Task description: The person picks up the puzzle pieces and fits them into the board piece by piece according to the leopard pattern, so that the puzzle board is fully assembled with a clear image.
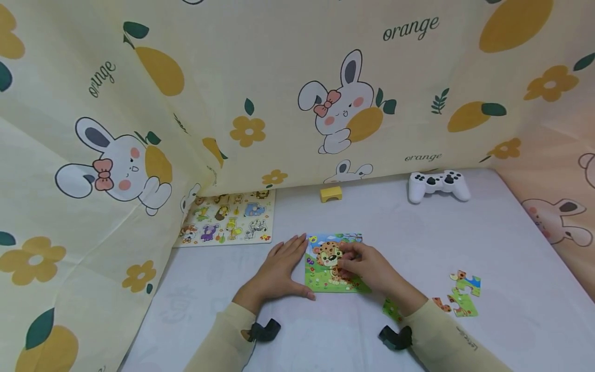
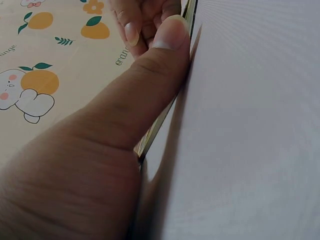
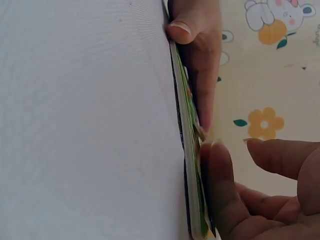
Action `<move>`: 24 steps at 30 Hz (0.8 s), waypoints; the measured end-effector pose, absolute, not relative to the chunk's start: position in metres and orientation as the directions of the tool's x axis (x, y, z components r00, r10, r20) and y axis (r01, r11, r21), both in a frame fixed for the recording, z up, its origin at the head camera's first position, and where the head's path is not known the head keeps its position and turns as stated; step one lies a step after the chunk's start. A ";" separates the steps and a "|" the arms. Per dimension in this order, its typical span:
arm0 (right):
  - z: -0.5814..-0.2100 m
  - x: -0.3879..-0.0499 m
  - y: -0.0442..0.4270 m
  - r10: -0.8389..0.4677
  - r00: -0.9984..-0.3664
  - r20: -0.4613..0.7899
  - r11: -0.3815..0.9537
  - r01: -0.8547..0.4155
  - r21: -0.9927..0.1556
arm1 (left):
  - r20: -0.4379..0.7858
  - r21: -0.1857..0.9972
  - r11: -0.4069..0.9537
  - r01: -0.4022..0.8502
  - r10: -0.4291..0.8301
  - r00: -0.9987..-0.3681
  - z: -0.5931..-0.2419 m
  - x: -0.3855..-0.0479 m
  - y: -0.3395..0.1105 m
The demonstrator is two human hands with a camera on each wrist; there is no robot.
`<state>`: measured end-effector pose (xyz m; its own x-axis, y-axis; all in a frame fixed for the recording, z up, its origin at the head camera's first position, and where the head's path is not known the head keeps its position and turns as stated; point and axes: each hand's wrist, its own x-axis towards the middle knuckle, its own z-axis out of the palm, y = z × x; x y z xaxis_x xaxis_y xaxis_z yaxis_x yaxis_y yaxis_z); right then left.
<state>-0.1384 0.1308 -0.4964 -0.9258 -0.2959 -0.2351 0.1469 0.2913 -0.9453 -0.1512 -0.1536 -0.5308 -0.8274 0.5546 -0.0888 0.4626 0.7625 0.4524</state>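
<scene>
Puzzle (image 1: 321, 273), lying flat on the table (image 1: 502, 248) between left and right fingers, picture up, probably to be read from above. Braced by the left hand (image 1: 279, 271), straight-fingered along the left edge, with thumb spread at the near corner, gripping nothing, probably to prevent sliding. Touched from the other side by the right hand (image 1: 372, 268), bent-fingered, with tips low on the picture, apparently for careful work on one spot; cannot tell whether pinching a piece. Right of the right fingers, loose pieces (image 1: 465, 306), likely within easy reach; nearer, a stray piece (image 1: 391, 309), partly hidden by the right arm. Beyond both hands' fingertips, a block (image 1: 331, 195), a gamepad (image 1: 438, 183) and, leftward, an animal board (image 1: 269, 219), presumably out there to leave working room.
</scene>
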 end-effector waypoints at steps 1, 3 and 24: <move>-0.496 -0.138 0.131 -0.286 -0.929 -0.234 0.324 0.136 -0.936 | -0.089 0.451 0.763 0.462 0.554 -0.828 -0.531 -0.151 -0.154; -0.495 -0.138 0.132 -0.267 -0.937 -0.225 0.400 0.105 -0.910 | -0.093 0.448 0.766 0.461 0.553 -0.828 -0.531 -0.151 -0.154; -0.486 -0.123 0.135 -0.648 -0.758 -0.071 0.701 -0.557 -0.446 | -0.082 0.448 0.763 0.467 0.555 -0.828 -0.531 -0.151 -0.155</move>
<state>-0.1228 0.1353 -0.4863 -0.7583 -0.6480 -0.0714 -0.5567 0.7005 -0.4465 -0.1507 -0.1549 -0.5308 -0.8279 0.5549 -0.0820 0.4669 0.7627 0.4477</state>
